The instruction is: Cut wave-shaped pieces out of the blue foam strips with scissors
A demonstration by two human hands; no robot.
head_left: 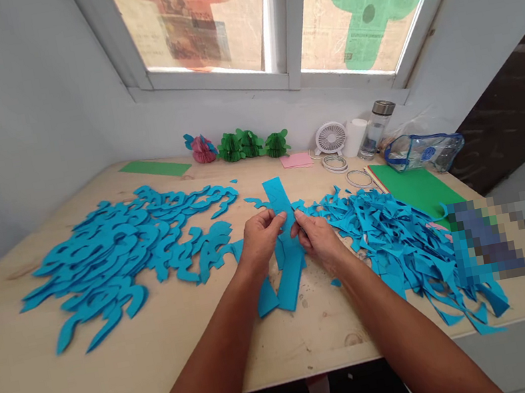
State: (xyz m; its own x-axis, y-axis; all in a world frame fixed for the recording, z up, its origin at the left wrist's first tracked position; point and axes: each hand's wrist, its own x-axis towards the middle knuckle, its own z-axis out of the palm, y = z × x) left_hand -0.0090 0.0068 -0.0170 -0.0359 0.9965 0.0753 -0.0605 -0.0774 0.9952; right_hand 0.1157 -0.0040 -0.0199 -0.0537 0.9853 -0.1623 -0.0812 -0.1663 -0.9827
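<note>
Okay, so the blue paper strip (274, 193) is right between both hands, above the wooden surface (185, 366), and its long axis runs pretty much away from the person, with the far end leaning a bit left. The left hand (261, 243) comes in from the left, fingers pinched shut on that side of the strip. The right hand (321, 235) is at the opposite edge, fingers curled in close; can't tell if they've got the paper or something small and hidden. Honestly, neither hand looks clearly nearer, they're both right at it. Nearer the person, below the hands, more blue paper (291, 286) slants the other way. Off to the left there's a big spread of wavy blue cutouts (99, 252), and a messy heap of blue scraps (390, 228) sits just beside the right hand.
</note>
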